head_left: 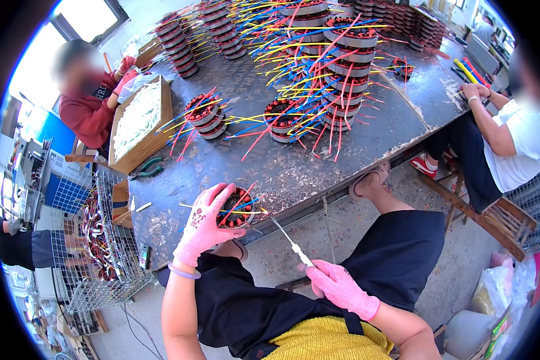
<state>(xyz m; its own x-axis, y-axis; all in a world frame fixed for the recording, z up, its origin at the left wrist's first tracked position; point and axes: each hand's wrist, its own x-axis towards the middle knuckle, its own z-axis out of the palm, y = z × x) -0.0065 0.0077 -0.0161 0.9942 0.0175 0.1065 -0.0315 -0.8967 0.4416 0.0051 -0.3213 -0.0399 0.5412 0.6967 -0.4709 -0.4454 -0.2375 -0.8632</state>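
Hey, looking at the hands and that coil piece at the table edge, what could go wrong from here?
The round copper-wound motor stator sits near the edge of the dark metal table; a push may tip it off. The thin pointed metal tool in the pink-gloved right hand could slip toward the pink-gloved left hand steadying the stator. Its loose coloured lead wires may snag the tip.

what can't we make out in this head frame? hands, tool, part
- Left hand, head view: it covers the near side of the motor stator, so the grip there is hidden.
- Right hand: its fingers wrap the handle of the thin tool; the handle's shape is hidden.
- Tool tip: too small to tell whether it touches the stator.
- Wire basket: contents are a tangle, bent by fisheye near the rim.
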